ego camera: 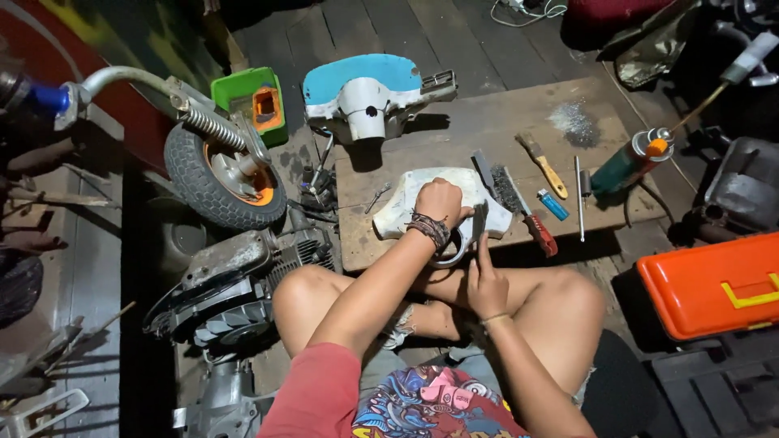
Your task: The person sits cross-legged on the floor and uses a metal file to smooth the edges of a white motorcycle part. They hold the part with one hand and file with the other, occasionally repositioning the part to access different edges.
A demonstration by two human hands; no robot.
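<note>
I sit cross-legged at a low wooden board [487,122]. My left hand [441,203] presses down on a white plastic body panel [410,195] that lies on the board's near edge. My right hand [485,280] holds a thin dark flat tool [479,223] upright against the panel's near rim. A wire brush with a red handle [523,207] lies just right of the panel, touching its corner. A blue lighter [553,204], a small paintbrush [542,165] and a thin metal rod [578,199] lie further right on the board.
A blue and white scooter cover [369,89] rests at the board's far left. A small wheel with a spring fork [221,174] and an engine block [235,284] sit to my left. A green torch canister [629,166] lies right; an orange toolbox [714,284] stands near right.
</note>
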